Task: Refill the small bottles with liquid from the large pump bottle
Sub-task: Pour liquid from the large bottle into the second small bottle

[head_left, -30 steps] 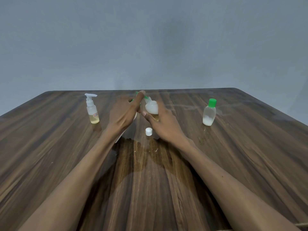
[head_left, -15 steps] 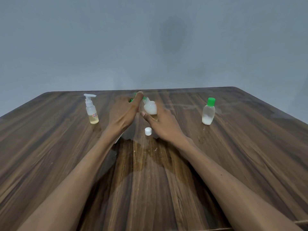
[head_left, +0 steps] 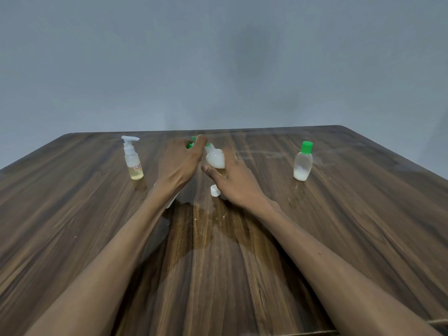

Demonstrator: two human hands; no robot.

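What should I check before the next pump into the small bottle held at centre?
1. Right hand grips the small bottle: ok.
2. Its neck is uncapped and tilted toward the pump: ok.
3. Left hand on the green pump head: ok.
4. Nozzle lined up with the neck: cannot tell, hand hides it.
5. White cap on the table, within reach: ok.
6. Table dry: not ok, wet patch near the hands.

Both forearms bare — no sleeves, hands ungloved
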